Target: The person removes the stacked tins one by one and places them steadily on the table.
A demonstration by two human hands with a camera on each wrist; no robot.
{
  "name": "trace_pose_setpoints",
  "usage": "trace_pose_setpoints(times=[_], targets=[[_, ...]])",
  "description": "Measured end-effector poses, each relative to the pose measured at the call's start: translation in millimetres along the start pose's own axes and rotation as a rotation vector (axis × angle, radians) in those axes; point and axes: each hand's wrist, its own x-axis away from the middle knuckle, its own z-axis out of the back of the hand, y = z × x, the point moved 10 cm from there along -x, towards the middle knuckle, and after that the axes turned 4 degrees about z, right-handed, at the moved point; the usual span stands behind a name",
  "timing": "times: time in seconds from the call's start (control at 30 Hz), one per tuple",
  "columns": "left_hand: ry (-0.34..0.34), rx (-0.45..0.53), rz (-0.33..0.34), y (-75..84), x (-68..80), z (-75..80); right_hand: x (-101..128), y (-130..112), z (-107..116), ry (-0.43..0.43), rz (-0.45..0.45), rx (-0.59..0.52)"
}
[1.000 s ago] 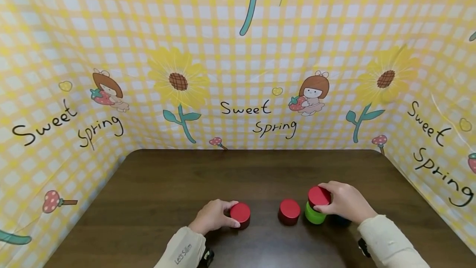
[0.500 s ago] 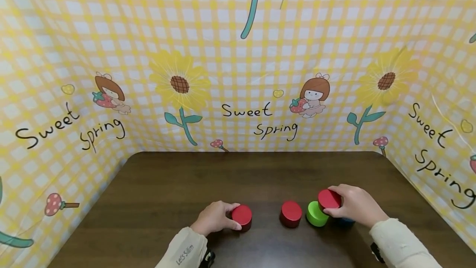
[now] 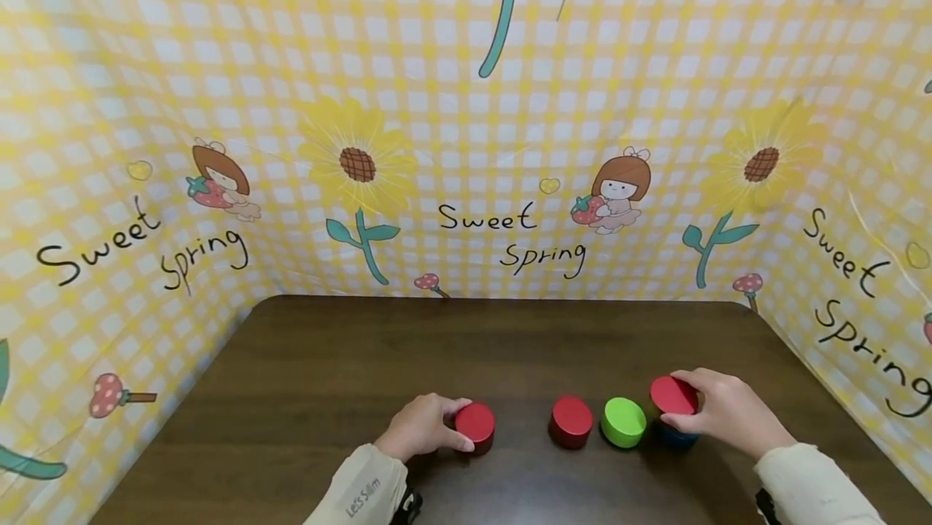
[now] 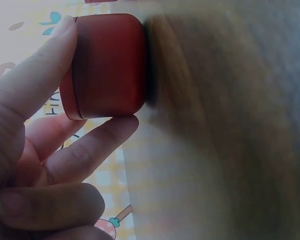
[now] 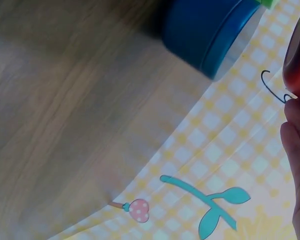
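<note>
Near the front edge of a dark wooden table (image 3: 437, 347), my left hand (image 3: 422, 426) grips a red cylinder (image 3: 476, 425) (image 4: 107, 65) that stands on the wood. My right hand (image 3: 728, 412) holds a second red cylinder (image 3: 673, 395) (image 5: 299, 60) in the air, just above a blue cylinder (image 3: 677, 436) (image 5: 205, 30) on the table. Between the hands stand a third red cylinder (image 3: 571, 420) and a green cylinder (image 3: 623, 421), side by side.
A yellow checked cloth backdrop (image 3: 466, 145) with sunflowers and "Sweet Spring" lettering walls in the table at the back and both sides. The bare tabletop stretches from the cylinders to the back wall.
My right hand has lifted the red cylinder off the green one and carried it rightward to above the blue cylinder. The left hand has stayed on its red cylinder.
</note>
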Motion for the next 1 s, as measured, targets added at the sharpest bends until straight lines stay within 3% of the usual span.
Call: trace_pose_setpoints(times=[0.23, 0.43, 0.7, 1.0], targets=[[-0.001, 0.004, -0.005, 1.6, -3.2, -2.4, 11.3, 12.9, 9.2, 0.014, -0.036, 0.039], [-0.017, 0.005, 0.016, -2.7, -2.5, -4.0, 20.1, 25.5, 7.7, -0.046, -0.110, 0.036], [-0.007, 0.018, 0.012, -0.2, -3.2, -1.4, 30.3, 36.0, 19.1, 0.005, -0.115, 0.068], [-0.017, 0.008, 0.025, -3.7, -2.9, -3.9, 39.1, 43.1, 18.5, -0.021, -0.164, 0.050]])
